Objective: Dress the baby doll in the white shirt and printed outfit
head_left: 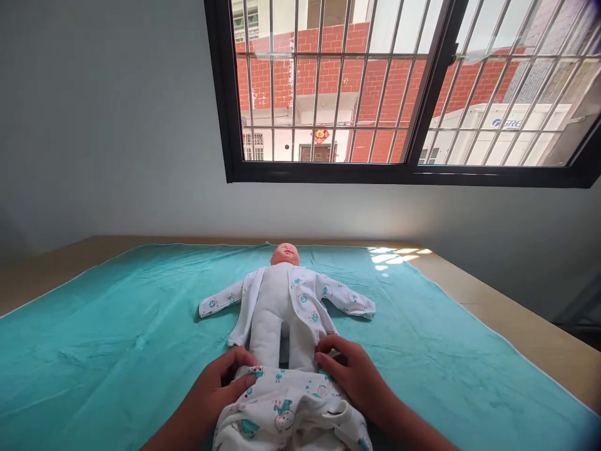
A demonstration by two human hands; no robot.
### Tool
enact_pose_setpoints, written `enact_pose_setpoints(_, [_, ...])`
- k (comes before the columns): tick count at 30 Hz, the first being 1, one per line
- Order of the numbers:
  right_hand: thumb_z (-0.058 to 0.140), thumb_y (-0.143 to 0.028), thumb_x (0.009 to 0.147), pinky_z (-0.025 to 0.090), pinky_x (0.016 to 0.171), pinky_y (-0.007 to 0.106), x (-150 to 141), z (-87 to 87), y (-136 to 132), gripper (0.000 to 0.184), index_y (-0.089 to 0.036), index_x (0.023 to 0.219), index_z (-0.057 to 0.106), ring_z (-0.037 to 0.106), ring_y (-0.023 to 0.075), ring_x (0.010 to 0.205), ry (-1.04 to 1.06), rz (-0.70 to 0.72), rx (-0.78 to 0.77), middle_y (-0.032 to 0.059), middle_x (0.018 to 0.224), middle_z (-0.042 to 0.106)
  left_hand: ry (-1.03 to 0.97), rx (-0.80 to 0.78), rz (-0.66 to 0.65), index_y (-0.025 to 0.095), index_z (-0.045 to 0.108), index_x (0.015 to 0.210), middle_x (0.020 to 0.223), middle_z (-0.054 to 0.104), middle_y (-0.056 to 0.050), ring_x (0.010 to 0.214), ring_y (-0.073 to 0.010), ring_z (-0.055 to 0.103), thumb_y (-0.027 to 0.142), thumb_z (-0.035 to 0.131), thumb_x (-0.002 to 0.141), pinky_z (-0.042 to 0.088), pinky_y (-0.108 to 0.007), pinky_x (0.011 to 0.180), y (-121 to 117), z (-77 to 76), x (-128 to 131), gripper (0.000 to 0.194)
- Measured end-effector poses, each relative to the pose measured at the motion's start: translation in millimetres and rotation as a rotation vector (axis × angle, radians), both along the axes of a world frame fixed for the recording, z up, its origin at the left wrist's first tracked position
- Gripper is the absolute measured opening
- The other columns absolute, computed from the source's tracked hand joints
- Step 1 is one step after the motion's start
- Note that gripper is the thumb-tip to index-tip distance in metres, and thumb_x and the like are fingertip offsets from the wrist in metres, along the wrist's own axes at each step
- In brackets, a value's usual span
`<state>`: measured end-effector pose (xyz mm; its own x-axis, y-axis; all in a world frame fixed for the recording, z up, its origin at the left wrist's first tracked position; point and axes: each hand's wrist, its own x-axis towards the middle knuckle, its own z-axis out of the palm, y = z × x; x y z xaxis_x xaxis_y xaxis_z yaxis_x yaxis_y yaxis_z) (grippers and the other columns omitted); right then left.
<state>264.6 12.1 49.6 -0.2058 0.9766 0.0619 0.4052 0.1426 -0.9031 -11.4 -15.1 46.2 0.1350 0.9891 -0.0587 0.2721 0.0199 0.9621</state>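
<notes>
A baby doll (275, 300) lies on its back on a teal blanket (117, 338), head toward the window. It wears an open white printed jacket (307, 297) with the sleeves spread out. White printed trousers (286, 410) are bunched around its lower legs. My left hand (223, 379) curls round the left side of the trousers' waistband, fingers closed on the cloth. My right hand (350, 369) grips the right side of the waistband next to the doll's leg.
The blanket covers a wooden platform (498, 307) whose bare edge shows along the right and back. A grey wall and a barred black-framed window (404, 88) rise behind it. A patch of sunlight falls on the blanket's far right corner.
</notes>
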Motion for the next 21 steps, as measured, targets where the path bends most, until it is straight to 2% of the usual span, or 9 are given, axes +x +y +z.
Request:
enact_pose_setpoints(1, [0.059,-0.038,0.083,0.041,0.063,0.025,1.7,1.2,-0.8,0.030,-0.019,0.104,0.068,0.050,0.0119,0.065,0.031,-0.030,-0.004,0.0001,0.086,0.061,0.013,0.015,0.037,0.021,0.059,0.078,0.073,0.055,0.003,0.073,-0.0158,0.050,0.050,0.067,0.076,0.042,-0.025,0.067,-1.6,1.3,2.9,0.031])
enact_pose_setpoints(3, [0.056,-0.040,0.085,0.043,0.064,0.026,3.1,2.0,-2.1,0.048,-0.024,0.131,0.057,0.049,0.0105,0.063,0.066,-0.066,0.003,-0.0004,0.094,0.059,0.008,0.068,0.056,0.021,0.056,0.078,0.073,0.052,0.003,0.071,-0.0153,0.048,0.053,0.061,0.081,0.043,-0.024,0.065,-2.5,2.4,6.9,0.032])
enact_pose_setpoints(6, [0.054,-0.042,0.088,0.044,0.066,0.027,-0.3,-1.5,-2.5,0.061,-0.028,0.145,0.040,0.047,0.0102,0.062,0.036,-0.082,0.038,-0.0013,0.096,0.057,-0.018,0.221,0.050,0.021,0.052,0.073,0.085,0.056,-0.002,0.080,-0.0176,0.053,0.054,0.058,0.083,0.048,-0.026,0.073,1.0,0.1,7.8,0.035])
enact_pose_setpoints(9, [0.049,-0.042,0.090,0.047,0.069,0.029,-3.0,-7.5,0.9,0.059,-0.026,0.145,0.038,0.050,0.0118,0.065,0.004,-0.161,0.069,0.0005,0.103,0.058,0.044,0.316,0.069,0.021,0.054,0.073,0.120,0.057,-0.008,0.112,-0.0241,0.054,0.054,0.057,0.084,0.047,-0.032,0.095,7.1,-6.9,3.2,0.034])
enact_pose_setpoints(11, [0.047,-0.039,0.089,0.048,0.071,0.031,0.9,-11.3,6.2,0.056,-0.024,0.143,0.039,0.054,0.0130,0.067,-0.037,-0.232,0.082,0.0023,0.108,0.059,0.111,0.292,0.104,0.022,0.060,0.082,0.144,0.044,-0.007,0.131,-0.0273,0.043,0.054,0.053,0.085,0.040,-0.038,0.107,12.1,-12.8,-2.3,0.033])
enact_pose_setpoints(12, [0.048,-0.037,0.088,0.048,0.071,0.032,4.8,-12.8,9.5,0.055,-0.023,0.141,0.041,0.055,0.0136,0.067,-0.078,-0.270,0.099,0.0032,0.111,0.059,0.143,0.264,0.135,0.023,0.062,0.088,0.149,0.040,-0.007,0.135,-0.0284,0.040,0.055,0.051,0.085,0.037,-0.041,0.110,14.9,-15.8,-5.4,0.034])
enact_pose_setpoints(16, [0.054,-0.040,0.083,0.047,0.073,0.036,24.6,-14.7,21.5,0.052,-0.023,0.131,0.051,0.056,0.0164,0.069,-0.243,-0.410,0.170,0.0055,0.116,0.059,0.233,0.175,0.287,0.022,0.061,0.113,0.148,0.043,-0.011,0.134,-0.0322,0.042,0.058,0.051,0.079,0.035,-0.051,0.112,27.0,-23.2,-17.5,0.051])
enact_pose_setpoints(18, [0.056,-0.047,0.081,0.047,0.069,0.034,29.0,-13.1,23.7,0.048,-0.024,0.124,0.056,0.056,0.0169,0.068,-0.198,-0.385,0.121,0.0043,0.108,0.062,0.224,0.141,0.307,0.020,0.058,0.119,0.140,0.051,-0.012,0.129,-0.0319,0.049,0.059,0.053,0.076,0.039,-0.050,0.108,31.0,-22.2,-20.5,0.058])
enact_pose_setpoints(21, [0.059,-0.052,0.079,0.045,0.058,0.029,25.9,-10.0,24.1,0.048,-0.023,0.118,0.060,0.055,0.0150,0.061,-0.013,-0.273,-0.013,0.0013,0.090,0.062,0.214,0.080,0.285,0.019,0.055,0.120,0.122,0.064,-0.012,0.114,-0.0302,0.059,0.062,0.053,0.074,0.046,-0.046,0.100,31.4,-15.6,-19.2,0.063])
